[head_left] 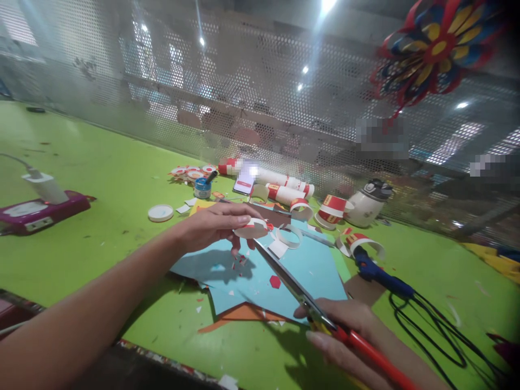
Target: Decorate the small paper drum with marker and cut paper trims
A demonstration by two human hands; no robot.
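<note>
Scissors [303, 294] sit in right hand [363, 319], paper [248, 231] in left [213, 222].

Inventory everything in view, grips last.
Table: 1, green, foreground
Perforated panel: 1, grey, behind table
Hanging ornament: 1, red, blue and yellow, upper right
Power strip: 1, purple, left
Charger: 1, white, in strip
Phone: 1, pale screen, back centre
Jar: 1, blue, back
Lid: 1, white, left of jar
Jug: 1, white, back right
Round pieces: several, red and white, near jar
Paper cups: several, red and white, back
Curled strips: several, white and red, near cups
Corded tool: 1, blue, right
Paper sheets: several, blue, orange and yellow, centre
Scraps: many, mixed, around sheets
Scissors: 1, red and silver, front right
Paper piece: 1, white and red, centre
Left grip: 1, bare, on paper piece
Right grip: 1, bare, on scissors
</note>
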